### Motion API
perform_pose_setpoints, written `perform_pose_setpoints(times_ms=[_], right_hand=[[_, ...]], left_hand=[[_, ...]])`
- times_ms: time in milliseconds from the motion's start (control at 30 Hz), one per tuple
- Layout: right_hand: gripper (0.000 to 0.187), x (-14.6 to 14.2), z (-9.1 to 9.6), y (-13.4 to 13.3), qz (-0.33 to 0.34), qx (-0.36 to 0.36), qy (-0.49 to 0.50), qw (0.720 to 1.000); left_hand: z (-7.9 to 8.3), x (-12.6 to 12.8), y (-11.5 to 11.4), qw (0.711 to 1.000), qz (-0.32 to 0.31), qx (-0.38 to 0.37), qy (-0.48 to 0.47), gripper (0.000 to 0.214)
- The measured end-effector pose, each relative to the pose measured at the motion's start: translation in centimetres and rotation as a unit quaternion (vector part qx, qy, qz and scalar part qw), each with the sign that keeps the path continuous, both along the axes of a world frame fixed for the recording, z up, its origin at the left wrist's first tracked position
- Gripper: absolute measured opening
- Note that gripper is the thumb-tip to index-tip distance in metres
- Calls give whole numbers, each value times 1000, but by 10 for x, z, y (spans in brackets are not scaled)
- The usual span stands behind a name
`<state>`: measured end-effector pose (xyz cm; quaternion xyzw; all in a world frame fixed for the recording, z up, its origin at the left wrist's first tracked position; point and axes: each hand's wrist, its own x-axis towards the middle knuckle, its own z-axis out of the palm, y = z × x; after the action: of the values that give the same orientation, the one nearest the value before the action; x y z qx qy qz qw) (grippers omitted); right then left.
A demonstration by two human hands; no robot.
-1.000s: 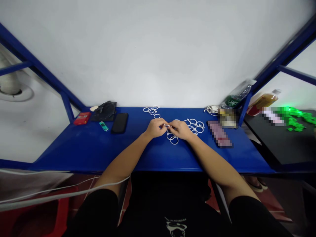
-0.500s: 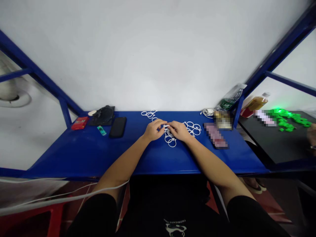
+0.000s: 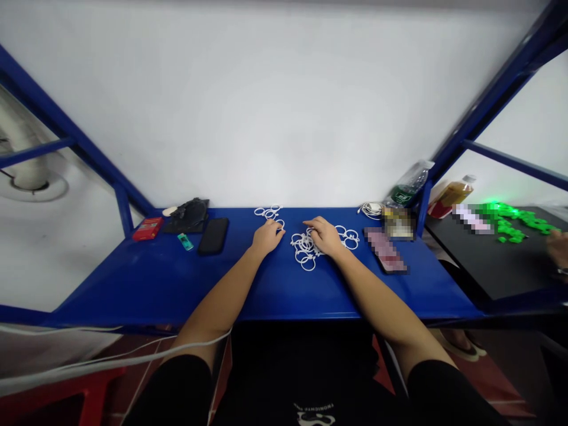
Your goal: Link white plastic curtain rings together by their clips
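My left hand [image 3: 266, 238] is over the blue table beside a small group of white rings [image 3: 270, 213]. Its thumb stands apart from its bent fingers, and one white ring [image 3: 280, 225] shows right at the fingertips; a grip on it is not visible. On the right, my right hand [image 3: 327, 236] rests over a pile of white rings [image 3: 307, 258], covering part of it. That hand's index finger points left, apart from the thumb, and no ring shows clearly between them. More white rings [image 3: 350, 239] lie just right of that hand.
Left on the blue table [image 3: 177, 284] lie a black phone [image 3: 213, 236], a teal packet [image 3: 185, 241], a red box [image 3: 148, 228] and black plastic [image 3: 190, 215]. Right are a blurred phone [image 3: 385, 249], a white cable [image 3: 371, 209] and a bottle [image 3: 406, 188]. Another person's hand [image 3: 558, 247] is far right.
My hands have parted: a small white piece was between them before. The left moved left to the small group of rings; the right stayed over the pile. The whole view shifted slightly.
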<state>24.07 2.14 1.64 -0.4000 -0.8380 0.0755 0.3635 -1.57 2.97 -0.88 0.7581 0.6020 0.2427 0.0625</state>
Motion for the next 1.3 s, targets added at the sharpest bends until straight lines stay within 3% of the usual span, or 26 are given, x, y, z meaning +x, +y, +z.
perform_pose_setpoints(times_ms=[167,400,500,633,833,1033,1300], right_hand=[[37,-3,3,-6,-12,10,25,1000],[41,-12,4,-15,78,10,31,996],[38,-13,3,-15,64,-8,18,998],[35,-12,3,-16,49,-21,22,998],[51,-13,4,-18,63,-16,24,998],[29,-13,6,-17,73,22,-10,997],[25,-10,5,-15,65,29,-28,997]], left_hand=[[4,6,-8,992,-70,60,-90,19],[11,24,-21,949,-202,213,-112,32],[9,25,-21,939,-201,244,-135,34],[5,23,-19,933,-148,278,-175,29],[10,23,-23,928,-187,293,-130,20],[19,25,-32,925,-233,282,-106,18],[17,25,-32,942,-214,228,-121,20]])
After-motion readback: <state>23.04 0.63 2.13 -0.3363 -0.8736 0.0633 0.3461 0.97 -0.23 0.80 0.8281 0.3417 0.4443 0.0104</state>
